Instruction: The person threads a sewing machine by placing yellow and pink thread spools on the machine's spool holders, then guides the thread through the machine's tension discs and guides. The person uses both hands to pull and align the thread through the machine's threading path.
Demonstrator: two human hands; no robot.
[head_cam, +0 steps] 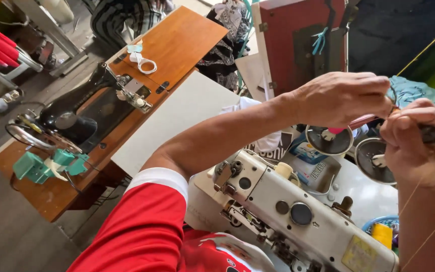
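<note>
Here, left hand (341,98) pinching a pink-handled tool (351,123) — raised above the cream industrial sewing machine (298,211). Right hand (411,138) clenched on a dark-handled implement (431,133), taut yellow thread (419,189) running down — kept clear of the machine.

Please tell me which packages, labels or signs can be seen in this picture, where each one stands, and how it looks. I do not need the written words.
Yellowish label: on the white sewing machine, near its right end; a worn rectangle.
Small box: behind the machine, below the left hand; blue and white.
Printed sheet: behind the machine, left of the box; white with dark lettering, partly covered.
Screens: none visible.
</note>
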